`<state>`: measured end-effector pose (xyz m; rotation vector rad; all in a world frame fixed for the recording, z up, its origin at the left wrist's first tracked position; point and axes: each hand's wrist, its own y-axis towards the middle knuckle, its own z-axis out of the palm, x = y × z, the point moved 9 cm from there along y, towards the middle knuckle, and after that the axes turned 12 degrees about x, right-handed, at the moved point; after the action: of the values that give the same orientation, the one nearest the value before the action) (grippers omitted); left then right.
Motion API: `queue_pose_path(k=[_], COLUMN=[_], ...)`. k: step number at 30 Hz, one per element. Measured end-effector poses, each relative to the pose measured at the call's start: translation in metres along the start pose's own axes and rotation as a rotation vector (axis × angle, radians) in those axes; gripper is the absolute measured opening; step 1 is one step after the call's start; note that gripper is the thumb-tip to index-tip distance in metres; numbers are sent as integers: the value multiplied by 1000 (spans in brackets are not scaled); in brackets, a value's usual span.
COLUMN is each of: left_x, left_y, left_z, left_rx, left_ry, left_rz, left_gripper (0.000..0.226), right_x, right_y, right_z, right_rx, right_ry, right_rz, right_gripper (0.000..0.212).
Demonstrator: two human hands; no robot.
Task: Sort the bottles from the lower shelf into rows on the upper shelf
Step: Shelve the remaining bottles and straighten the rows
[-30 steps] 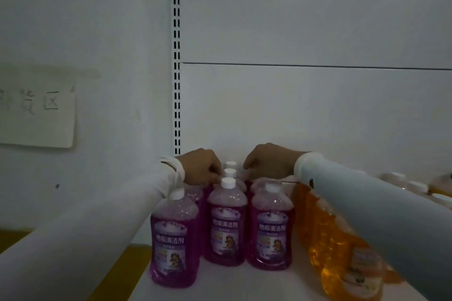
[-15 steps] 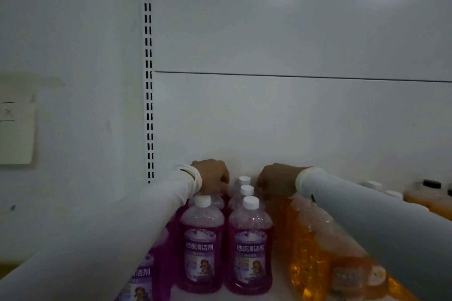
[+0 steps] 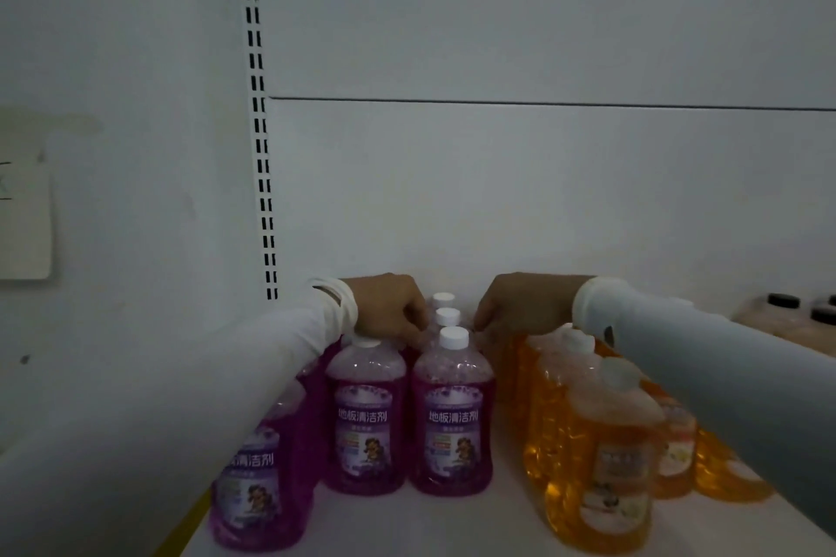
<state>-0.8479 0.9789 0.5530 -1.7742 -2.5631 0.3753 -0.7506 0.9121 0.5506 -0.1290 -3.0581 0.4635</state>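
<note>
We see purple bottles (image 3: pixel 366 416) packed cap to cap in rows on the white shelf (image 3: pixel 407 525), orange bottles (image 3: pixel 597 457) crowding just beside them on the right. Only a narrow lane runs between the two groups. Above the caps, bare back wall (image 3: pixel 497 194) leaves wide open air. Black-capped bottles (image 3: pixel 787 321) block the far right.

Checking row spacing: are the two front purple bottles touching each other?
Apart. The head view shows a thin dark gap between the left front purple bottle and right front purple bottle.
</note>
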Motion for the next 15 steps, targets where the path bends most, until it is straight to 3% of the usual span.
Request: queue_pose_path(k=[9,12,15], left_x=[-13,-18,-22], left_y=[-32,-45,-46], left_z=[-2,13,23], left_rx=[-74,-17,-65], left_ry=[8,-28,39], left_rz=[22,21,-9], left_gripper=[24,30,39], right_x=[24,31,33], right_y=[-38,-50,-49], right_z=[-2,10,25], right_rx=[-109,-27,-14], right_ry=[31,18,-21], right_rz=[-2,-2,57], right_gripper=[28,26,25])
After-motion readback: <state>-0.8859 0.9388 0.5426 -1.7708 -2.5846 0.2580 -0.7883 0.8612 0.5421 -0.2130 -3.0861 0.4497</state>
